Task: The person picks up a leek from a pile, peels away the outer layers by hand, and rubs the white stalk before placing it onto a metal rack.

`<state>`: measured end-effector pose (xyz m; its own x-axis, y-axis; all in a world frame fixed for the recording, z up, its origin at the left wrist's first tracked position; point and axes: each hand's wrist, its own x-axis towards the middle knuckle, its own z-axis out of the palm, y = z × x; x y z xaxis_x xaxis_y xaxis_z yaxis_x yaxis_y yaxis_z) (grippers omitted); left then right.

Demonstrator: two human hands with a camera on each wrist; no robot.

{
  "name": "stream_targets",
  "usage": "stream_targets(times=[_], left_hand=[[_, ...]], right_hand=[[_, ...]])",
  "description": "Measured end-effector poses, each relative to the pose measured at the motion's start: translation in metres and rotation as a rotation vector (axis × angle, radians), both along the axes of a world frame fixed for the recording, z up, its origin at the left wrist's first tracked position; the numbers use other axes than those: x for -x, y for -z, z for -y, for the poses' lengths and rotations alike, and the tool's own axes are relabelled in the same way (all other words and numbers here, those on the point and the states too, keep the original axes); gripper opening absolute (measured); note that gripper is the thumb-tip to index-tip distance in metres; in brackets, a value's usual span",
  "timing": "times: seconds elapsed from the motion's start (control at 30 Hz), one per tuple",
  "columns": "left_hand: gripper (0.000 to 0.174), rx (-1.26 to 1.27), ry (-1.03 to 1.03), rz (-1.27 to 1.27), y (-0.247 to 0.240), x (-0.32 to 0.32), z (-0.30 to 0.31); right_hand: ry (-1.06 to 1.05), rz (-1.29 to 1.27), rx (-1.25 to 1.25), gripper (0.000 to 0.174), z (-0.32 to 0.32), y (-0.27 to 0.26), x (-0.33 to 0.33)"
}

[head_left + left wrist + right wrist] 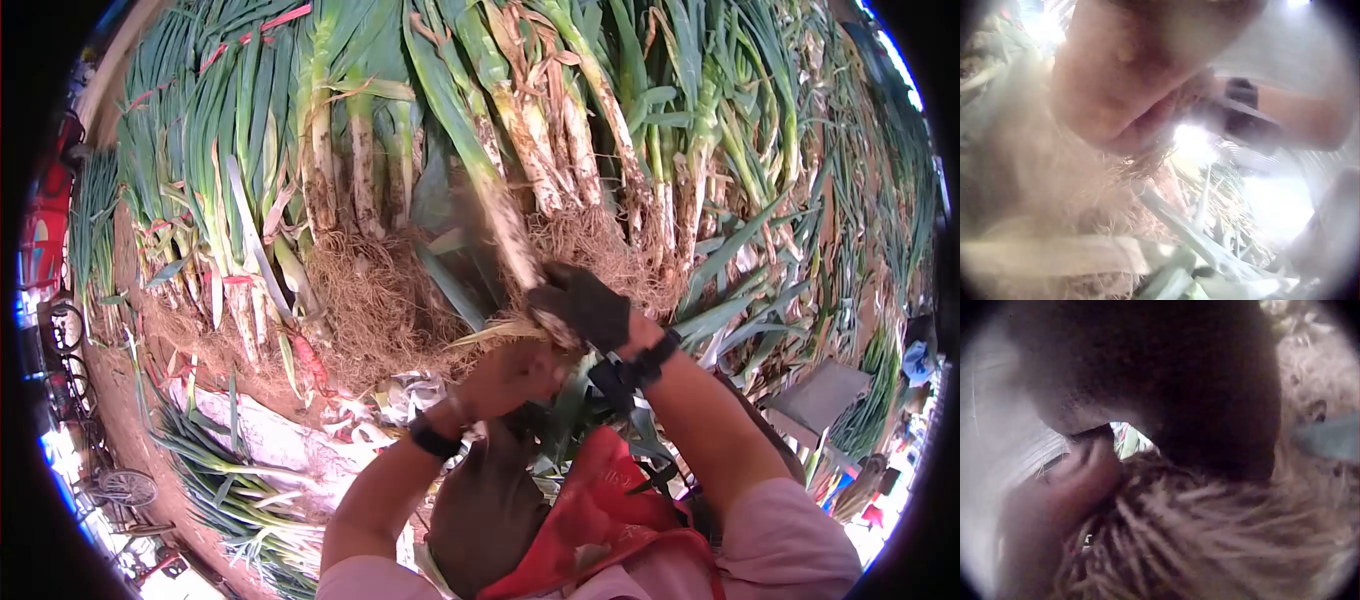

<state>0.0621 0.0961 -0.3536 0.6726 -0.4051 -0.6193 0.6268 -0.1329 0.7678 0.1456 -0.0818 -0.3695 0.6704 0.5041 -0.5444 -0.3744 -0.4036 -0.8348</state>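
We note stacked leek bundles (350,120) above the grip, red ties (285,17) up-left. Below-left, loose leeks (215,470) on a white sheet (262,436); farther left, a bicycle (125,487). Red cloth (600,510) just below; grey stool (818,397) right.

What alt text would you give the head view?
Both hands hold one long green onion by its root end: the dark-gloved right hand grips the stalk, and the bare left hand holds it just below. Behind them lies a heap of green onions with soil-caked roots, and a red bag lies below the hands.
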Motion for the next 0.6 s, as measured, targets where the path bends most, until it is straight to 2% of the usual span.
stream_targets(times=[0.03,0.07,0.13,0.17,0.2,0.23,0.27,0.3,0.33,0.37,0.43,0.47,0.5,0.53,0.57,0.6], left_hand=[[0.023,0.222,0.161,-0.121,-0.014,0.004,-0.015],[0.027,0.449,0.1,0.257,0.035,0.011,-0.031],[0.049,-0.129,0.0,0.157,0.017,-0.025,-0.043],[0.058,0.045,-0.352,-0.028,0.012,-0.033,-0.032],[0.049,0.229,-0.478,-0.072,-0.008,-0.046,-0.017],[0.049,0.232,-0.456,-0.083,-0.006,-0.046,-0.004],[0.045,0.365,-0.506,-0.132,-0.002,-0.043,0.008],[0.042,0.493,-0.553,-0.185,-0.004,-0.034,0.02],[0.044,0.534,-0.576,-0.212,-0.017,-0.022,0.03],[0.044,0.529,-0.538,-0.204,-0.034,-0.011,0.036],[0.045,0.727,-0.426,-0.09,-0.09,0.013,0.045],[0.048,0.702,-0.378,0.08,-0.109,0.021,0.049],[0.048,0.688,-0.365,0.105,-0.131,0.025,0.048],[0.05,0.704,-0.34,0.133,-0.155,0.029,0.047],[0.052,0.722,-0.316,0.155,-0.173,0.036,0.046],[0.055,0.672,-0.321,0.147,-0.189,0.042,0.039]], right_hand=[[0.132,-0.006,-0.061,0.037,0.013,0.001,0.023],[0.15,-0.008,-0.066,0.037,0.022,-0.017,0.039],[-0.084,-0.049,0.193,0.043,0.041,-0.073,0.074],[-0.061,-0.052,0.196,0.043,0.051,-0.085,0.098],[-0.09,-0.002,0.218,0.047,0.06,-0.095,0.126],[-0.121,0.045,0.24,0.051,0.069,-0.105,0.155],[-0.124,0.219,0.34,0.058,0.079,-0.107,0.183],[-0.096,0.213,0.343,0.058,0.09,-0.108,0.203],[-0.107,0.319,0.475,0.057,0.101,-0.11,0.223],[-0.112,0.433,0.61,0.056,0.11,-0.113,0.238],[-0.063,0.45,0.634,0.061,0.119,-0.13,0.256],[-0.1,0.303,0.546,0.061,0.122,-0.143,0.253],[-0.142,0.165,0.451,0.061,0.123,-0.152,0.251],[-0.032,0.494,0.294,0.056,0.12,-0.153,0.253],[0.095,0.634,0.04,0.046,0.115,-0.158,0.244],[0.221,0.44,-0.077,0.039,0.108,-0.183,0.232]])
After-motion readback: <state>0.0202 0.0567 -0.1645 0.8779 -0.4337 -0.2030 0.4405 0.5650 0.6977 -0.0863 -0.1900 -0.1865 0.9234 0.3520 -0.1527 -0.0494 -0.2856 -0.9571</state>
